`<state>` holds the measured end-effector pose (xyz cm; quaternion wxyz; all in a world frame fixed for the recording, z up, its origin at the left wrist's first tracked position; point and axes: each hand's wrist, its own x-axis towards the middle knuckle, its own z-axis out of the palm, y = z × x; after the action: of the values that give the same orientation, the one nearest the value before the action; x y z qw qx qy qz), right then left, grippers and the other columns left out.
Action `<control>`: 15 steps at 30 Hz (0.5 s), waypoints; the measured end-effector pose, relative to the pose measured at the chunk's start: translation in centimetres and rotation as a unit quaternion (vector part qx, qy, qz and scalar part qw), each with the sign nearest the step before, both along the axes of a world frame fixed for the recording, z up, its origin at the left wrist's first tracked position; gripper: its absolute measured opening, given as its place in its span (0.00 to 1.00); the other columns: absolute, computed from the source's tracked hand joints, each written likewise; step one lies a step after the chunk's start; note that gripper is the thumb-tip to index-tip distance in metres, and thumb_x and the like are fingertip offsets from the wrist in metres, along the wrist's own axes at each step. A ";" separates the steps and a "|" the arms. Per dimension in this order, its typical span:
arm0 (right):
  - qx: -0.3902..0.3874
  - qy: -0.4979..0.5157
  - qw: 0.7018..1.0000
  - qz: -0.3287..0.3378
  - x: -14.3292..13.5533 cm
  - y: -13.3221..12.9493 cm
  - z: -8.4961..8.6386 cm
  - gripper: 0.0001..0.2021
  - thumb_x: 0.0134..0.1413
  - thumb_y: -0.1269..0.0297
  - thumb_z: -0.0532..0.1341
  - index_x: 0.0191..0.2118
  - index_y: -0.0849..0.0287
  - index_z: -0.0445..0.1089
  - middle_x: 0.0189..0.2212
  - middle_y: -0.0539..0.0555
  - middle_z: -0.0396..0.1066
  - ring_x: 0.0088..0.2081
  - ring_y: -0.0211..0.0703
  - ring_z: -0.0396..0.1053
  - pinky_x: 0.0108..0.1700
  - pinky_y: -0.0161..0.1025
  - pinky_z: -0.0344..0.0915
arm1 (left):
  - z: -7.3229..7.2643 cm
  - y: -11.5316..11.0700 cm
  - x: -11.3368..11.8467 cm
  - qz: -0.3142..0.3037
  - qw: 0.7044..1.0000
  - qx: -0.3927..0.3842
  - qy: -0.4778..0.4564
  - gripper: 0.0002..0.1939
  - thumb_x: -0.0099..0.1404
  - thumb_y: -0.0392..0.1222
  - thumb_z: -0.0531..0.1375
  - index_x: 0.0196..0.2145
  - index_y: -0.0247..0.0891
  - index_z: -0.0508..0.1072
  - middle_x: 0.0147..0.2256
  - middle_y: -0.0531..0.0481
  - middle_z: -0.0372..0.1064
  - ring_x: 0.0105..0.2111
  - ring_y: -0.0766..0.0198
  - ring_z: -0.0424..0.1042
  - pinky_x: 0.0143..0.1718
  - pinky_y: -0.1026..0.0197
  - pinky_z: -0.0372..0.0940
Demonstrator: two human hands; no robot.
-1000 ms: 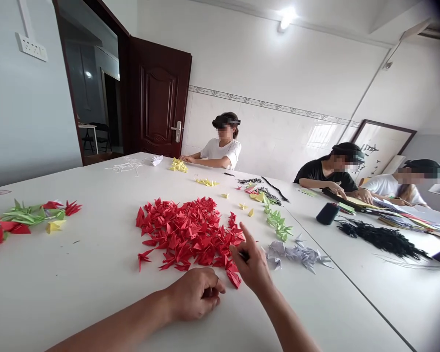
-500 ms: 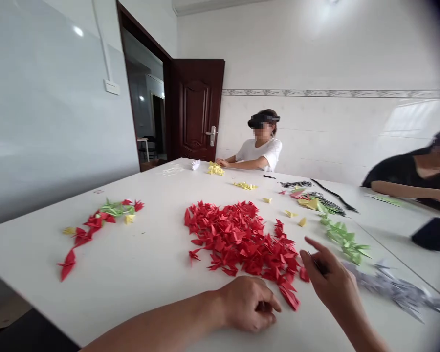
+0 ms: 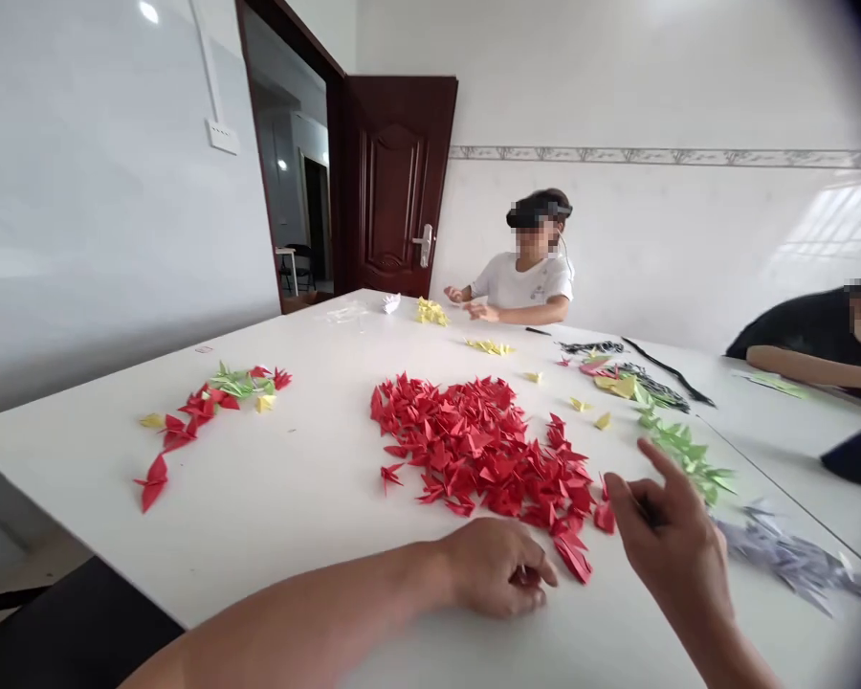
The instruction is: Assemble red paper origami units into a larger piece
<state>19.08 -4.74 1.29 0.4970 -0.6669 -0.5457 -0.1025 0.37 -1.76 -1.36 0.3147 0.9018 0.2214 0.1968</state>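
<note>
A heap of red origami cranes (image 3: 474, 450) lies in front of me on the white table. My left hand (image 3: 506, 569) rests on the tabletop at the near edge of the heap, fingers curled and closed; whatever they pinch is hidden. A single red crane (image 3: 572, 555) lies just beside its fingertips. Right of the heap, my right hand (image 3: 667, 526) is raised with the index finger extended. Its thumb and other fingers are bent together, and I cannot make out what is between them. Near that hand, a strand of green cranes (image 3: 681, 450) and greyish-white cranes (image 3: 789, 550) lie on the table.
Farther left, a strand of red, green and yellow cranes (image 3: 201, 407) lies on the table. Yellow cranes (image 3: 489, 347) and black cords (image 3: 667, 368) are farther back. A person in white (image 3: 531, 277) sits opposite; another in black (image 3: 796, 340) is at the right.
My view has tilted slightly down and left. My right hand has turned a little, its index finger raised higher. The left hand stays by the heap. The person opposite has moved their hands apart.
</note>
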 end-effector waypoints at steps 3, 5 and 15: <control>-0.046 -0.023 0.998 0.036 0.8 0.6 -1.0 0.27 0.47 0.47 0.55 0.50 0.57 0.65 0.19 0.47 0.66 0.19 0.37 0.62 0.25 0.34 0.60 | -0.1 -0.4 -0.1 -0.017 0.999 -0.004 -0.027 0.13 0.54 0.34 0.59 0.38 0.38 0.76 0.29 0.52 0.71 0.27 0.68 0.69 0.32 0.70 0.65; -0.056 -0.023 0.997 0.044 1.3 1.1 -1.7 0.28 0.46 0.45 0.55 0.49 0.57 0.66 0.21 0.48 0.68 0.20 0.38 0.63 0.25 0.35 0.60 | 0.3 -0.5 -0.2 -0.007 0.998 0.017 -0.064 0.14 0.55 0.35 0.57 0.40 0.40 0.76 0.31 0.52 0.73 0.29 0.68 0.69 0.33 0.70 0.66; -0.073 0.019 0.997 0.030 1.6 0.8 -1.4 0.24 0.46 0.46 0.54 0.45 0.55 0.68 0.19 0.47 0.66 0.20 0.38 0.62 0.26 0.36 0.61 | 5.5 6.9 -14.6 0.393 0.894 0.212 -0.040 0.15 0.58 0.31 0.51 0.39 0.37 0.74 0.38 0.46 0.71 0.40 0.63 0.68 0.45 0.61 0.63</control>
<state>20.64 -3.99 -0.12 0.4597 -0.6869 -0.5618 -0.0347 -14.23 5.12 4.14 0.0216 0.7776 0.4985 0.3826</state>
